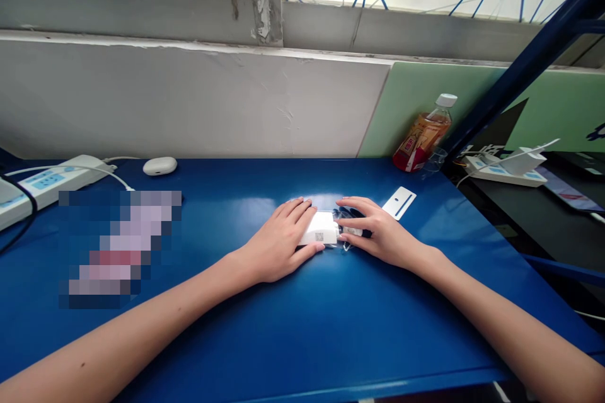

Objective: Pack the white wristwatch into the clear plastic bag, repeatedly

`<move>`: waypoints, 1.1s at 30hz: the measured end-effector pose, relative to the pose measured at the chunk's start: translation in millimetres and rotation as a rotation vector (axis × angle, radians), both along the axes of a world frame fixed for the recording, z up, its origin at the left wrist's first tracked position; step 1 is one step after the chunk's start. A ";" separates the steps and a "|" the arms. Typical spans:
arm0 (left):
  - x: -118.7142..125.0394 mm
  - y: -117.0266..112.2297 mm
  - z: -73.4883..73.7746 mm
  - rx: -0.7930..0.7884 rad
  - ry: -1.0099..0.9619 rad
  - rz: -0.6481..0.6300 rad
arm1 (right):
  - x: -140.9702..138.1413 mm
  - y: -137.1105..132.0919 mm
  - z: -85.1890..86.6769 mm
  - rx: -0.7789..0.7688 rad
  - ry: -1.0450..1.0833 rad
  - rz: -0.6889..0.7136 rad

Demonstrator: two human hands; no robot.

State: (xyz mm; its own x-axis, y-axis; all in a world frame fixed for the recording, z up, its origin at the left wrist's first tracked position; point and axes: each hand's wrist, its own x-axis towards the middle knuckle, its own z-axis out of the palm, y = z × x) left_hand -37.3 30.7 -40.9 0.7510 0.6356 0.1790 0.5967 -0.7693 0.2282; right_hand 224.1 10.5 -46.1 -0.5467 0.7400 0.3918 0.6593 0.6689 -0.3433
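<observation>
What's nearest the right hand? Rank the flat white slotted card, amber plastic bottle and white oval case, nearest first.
1. Flat white slotted card, just beyond the right hand.
2. Amber plastic bottle, back right by the wall.
3. White oval case, far left.

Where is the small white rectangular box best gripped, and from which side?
Probably by its two long edges, from above. The small white rectangular box lies flat on the blue table, so only its thin sides give hold; the left hand rests on its left end, the right hand at its right end.
</observation>
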 end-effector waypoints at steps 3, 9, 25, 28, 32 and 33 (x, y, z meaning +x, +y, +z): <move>0.0 0.3 0.0 -0.002 0.000 -0.004 | -1.4 -0.9 -0.4 -0.025 0.026 -0.005; 0.2 -0.1 1.2 0.014 -0.001 -0.013 | -1.6 -0.9 -0.3 -0.125 0.017 0.029; 0.9 -1.5 2.7 0.001 0.002 0.007 | -1.8 -2.9 9.2 0.039 -0.082 0.022; 1.7 -1.8 3.7 -0.005 0.015 0.011 | 2.5 -1.1 12.6 0.029 -0.108 0.028; 2.1 -1.4 4.1 -0.018 0.015 0.018 | 8.5 1.5 18.7 -0.025 -0.132 0.056; 2.0 -1.2 4.1 -0.020 0.016 0.019 | 10.3 2.0 20.8 -0.041 -0.133 0.065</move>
